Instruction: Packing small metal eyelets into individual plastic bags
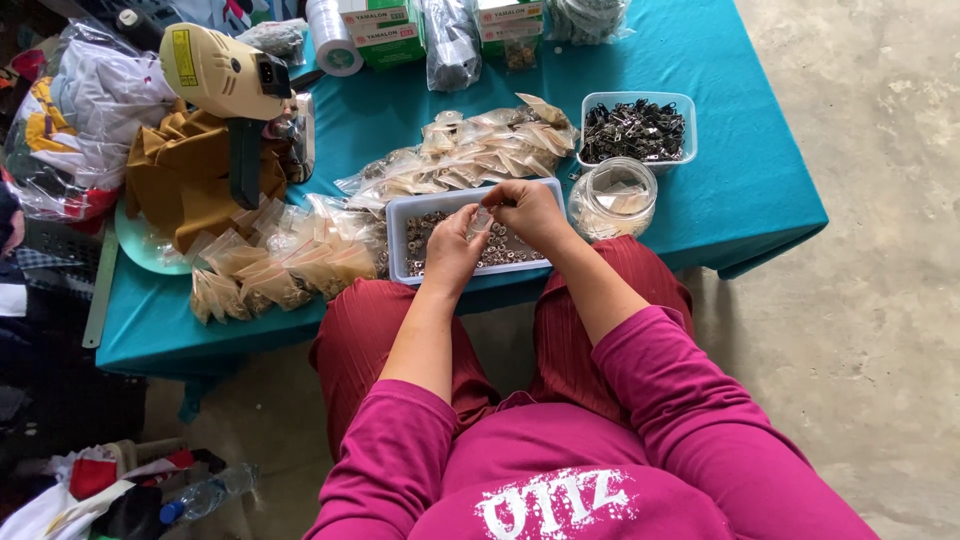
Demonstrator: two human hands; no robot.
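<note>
My left hand [452, 250] and my right hand [530, 213] meet over a pale rectangular tray [400, 240] full of small silver metal parts. Between the fingertips of both hands is a small clear plastic bag [482, 217]. The tray sits at the near edge of a teal-covered table [740, 190], just above my knees in dark red trousers.
Filled clear bags lie in piles left of the tray [270, 270] and behind it [470, 150]. A second tray of dark metal clips [636, 130] and a round clear jar [612, 198] stand at the right. A yellow power tool [225, 85], mustard cloth, tape roll and green boxes sit farther back.
</note>
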